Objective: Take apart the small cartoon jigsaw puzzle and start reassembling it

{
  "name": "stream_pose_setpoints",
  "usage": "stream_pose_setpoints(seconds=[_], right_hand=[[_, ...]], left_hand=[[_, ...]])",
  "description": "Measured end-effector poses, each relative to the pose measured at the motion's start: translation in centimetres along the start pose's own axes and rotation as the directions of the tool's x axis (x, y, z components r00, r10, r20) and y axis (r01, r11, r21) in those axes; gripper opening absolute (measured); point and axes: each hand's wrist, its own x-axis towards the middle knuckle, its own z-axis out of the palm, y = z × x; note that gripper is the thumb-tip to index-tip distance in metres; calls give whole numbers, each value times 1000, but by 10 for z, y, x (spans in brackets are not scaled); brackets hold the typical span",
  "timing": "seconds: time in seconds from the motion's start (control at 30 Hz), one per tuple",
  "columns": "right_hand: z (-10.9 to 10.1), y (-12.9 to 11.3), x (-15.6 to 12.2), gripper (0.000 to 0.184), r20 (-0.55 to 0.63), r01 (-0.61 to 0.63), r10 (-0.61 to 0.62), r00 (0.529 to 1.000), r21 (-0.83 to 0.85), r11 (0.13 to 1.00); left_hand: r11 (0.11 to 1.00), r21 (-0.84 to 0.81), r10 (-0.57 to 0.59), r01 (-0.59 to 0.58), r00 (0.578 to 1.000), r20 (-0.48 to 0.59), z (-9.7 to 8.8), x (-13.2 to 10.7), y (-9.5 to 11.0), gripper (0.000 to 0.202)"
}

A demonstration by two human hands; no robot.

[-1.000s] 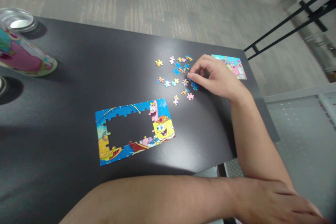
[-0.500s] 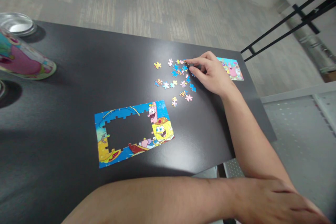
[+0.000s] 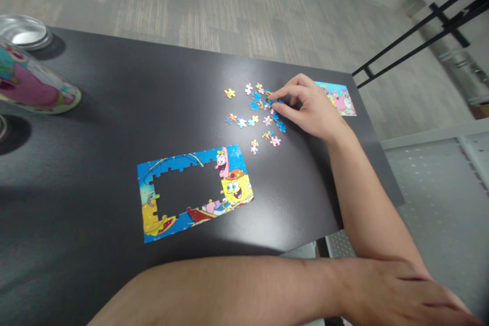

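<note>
A partly built cartoon jigsaw puzzle [image 3: 191, 193] lies on the black table [image 3: 114, 112], its frame joined round a bare gap in the middle. Several loose puzzle pieces [image 3: 252, 112] are scattered beyond it. My right hand [image 3: 309, 109] reaches over their right side, thumb and fingers pinched together on a blue puzzle piece [image 3: 275, 103] that rests on the table. My left forearm lies across the bottom of the view. My left hand [image 3: 401, 293] rests flat near my right elbow, fingers stretched out and holding nothing.
A picture card [image 3: 338, 97] lies by the table's far right corner behind my right hand. A colourful tin [image 3: 34, 86] and a metal lid [image 3: 25, 30] sit at the far left. The table's right edge drops to a grey floor.
My right hand moved among the loose pieces, first up toward the far ones, then slightly back, and now pinches a blue piece. My left arm stayed still.
</note>
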Motion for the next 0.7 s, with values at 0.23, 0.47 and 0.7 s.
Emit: stream_pose_setpoints(seconds=[0.23,0.47,0.7], right_hand=[[-3,4,-1,21,32,-33,32,999,26,999],[-6,3,-1,20,27,-56,55,998,41,998],[-5,1,-2,22,55,-71,66,996,90,993]], left_hand=[[995,50,91,-92,996,14,-19,-18,3,35],[921,-97,351,-377,912,-210,-29,-64,-48,107],[901,-136,387,-413,904,-180,-41,-61,-66,104]])
